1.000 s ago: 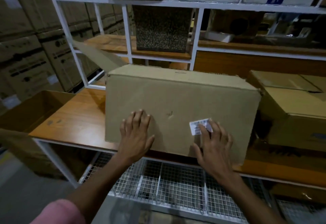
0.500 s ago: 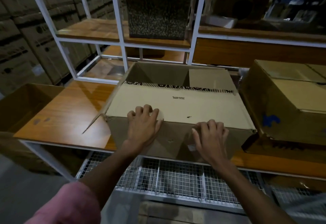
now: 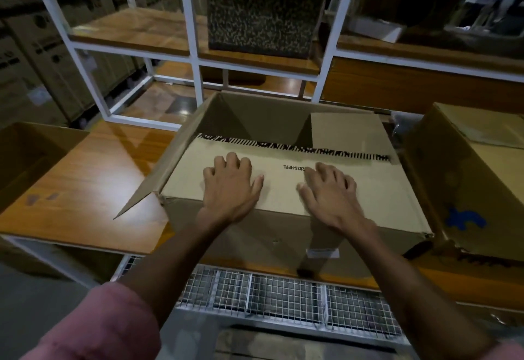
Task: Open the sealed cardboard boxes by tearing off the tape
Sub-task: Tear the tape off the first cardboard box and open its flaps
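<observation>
Two hands, left hand [image 3: 230,186] & right hand [image 3: 330,191], rest apart w/ fingers spread, pressing the near flap [image 3: 283,189] of the cardboard box [image 3: 255,240] on the table [image 3: 85,178].

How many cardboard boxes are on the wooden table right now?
3: the middle box under both hands, an open box at the left edge, and a box at the right. Others may sit out of frame.
</observation>
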`<state>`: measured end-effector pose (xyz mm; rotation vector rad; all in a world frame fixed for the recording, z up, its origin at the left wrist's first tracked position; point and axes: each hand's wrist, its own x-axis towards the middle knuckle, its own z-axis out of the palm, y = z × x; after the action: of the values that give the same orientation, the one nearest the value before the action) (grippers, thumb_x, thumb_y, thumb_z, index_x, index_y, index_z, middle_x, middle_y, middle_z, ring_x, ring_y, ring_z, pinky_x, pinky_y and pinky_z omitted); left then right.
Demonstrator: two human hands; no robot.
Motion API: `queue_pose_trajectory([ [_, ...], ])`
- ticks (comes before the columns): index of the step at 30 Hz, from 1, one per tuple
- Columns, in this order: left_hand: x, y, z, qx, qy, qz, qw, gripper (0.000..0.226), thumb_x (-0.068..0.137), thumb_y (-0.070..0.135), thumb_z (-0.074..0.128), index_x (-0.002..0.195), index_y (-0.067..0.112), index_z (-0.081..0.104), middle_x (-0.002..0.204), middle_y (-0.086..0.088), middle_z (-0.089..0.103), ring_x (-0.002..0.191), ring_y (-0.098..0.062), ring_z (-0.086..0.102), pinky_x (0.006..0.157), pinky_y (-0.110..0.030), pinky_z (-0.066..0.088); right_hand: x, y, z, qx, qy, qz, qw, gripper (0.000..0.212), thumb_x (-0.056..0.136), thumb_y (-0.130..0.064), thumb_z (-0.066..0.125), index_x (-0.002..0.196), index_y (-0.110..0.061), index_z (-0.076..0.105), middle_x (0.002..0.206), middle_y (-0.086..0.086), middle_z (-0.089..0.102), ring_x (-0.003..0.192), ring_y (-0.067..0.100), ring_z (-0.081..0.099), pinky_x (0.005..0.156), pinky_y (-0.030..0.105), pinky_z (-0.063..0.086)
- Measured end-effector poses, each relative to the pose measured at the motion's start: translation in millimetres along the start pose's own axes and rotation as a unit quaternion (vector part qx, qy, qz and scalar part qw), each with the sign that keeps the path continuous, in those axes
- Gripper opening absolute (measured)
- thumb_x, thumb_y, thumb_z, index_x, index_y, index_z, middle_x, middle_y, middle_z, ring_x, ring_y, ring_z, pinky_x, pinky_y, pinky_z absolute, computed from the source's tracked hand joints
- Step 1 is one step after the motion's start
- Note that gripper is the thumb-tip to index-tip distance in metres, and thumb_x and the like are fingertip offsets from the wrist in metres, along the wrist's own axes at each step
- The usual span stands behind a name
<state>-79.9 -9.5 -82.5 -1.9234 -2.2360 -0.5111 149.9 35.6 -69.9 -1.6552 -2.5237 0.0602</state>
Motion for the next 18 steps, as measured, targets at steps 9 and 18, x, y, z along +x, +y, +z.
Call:
queue_pose_trajectory([
  [9,20.3,-1.0,5.8,0.028,-0.012,-0.073,0.997,0.048,0.098,0.058,0.030,0.117,0.020,0.053,0.114,-0.007,0.050,0.101,-0.025,0.045,0.085,-0.044,0.040,56.9,-20.3,7.0,0.001,-0.036,-0.022,0.999,0.057,0.097,-0.062,0.023,0.146,-0.034,0.033,0.157,0.010,0.029,0.144,0.030,0.025,0.114,0.057,0.016],
  [18,14.7,2.1,-9.8,0.020,-0.009,-0.103,0.994,0.043,0.095,0.053,0.040,0.119,0.020,0.053,0.119,-0.009,0.049,0.106,-0.028,0.045,0.089,-0.046,0.038,122.7,-37.5,-16.3,0.021,-0.045,0.034,0.998,0.059,0.097,-0.062,0.031,0.132,-0.020,0.055,0.131,0.015,0.058,0.121,0.035,0.051,0.106,0.062,0.027],
])
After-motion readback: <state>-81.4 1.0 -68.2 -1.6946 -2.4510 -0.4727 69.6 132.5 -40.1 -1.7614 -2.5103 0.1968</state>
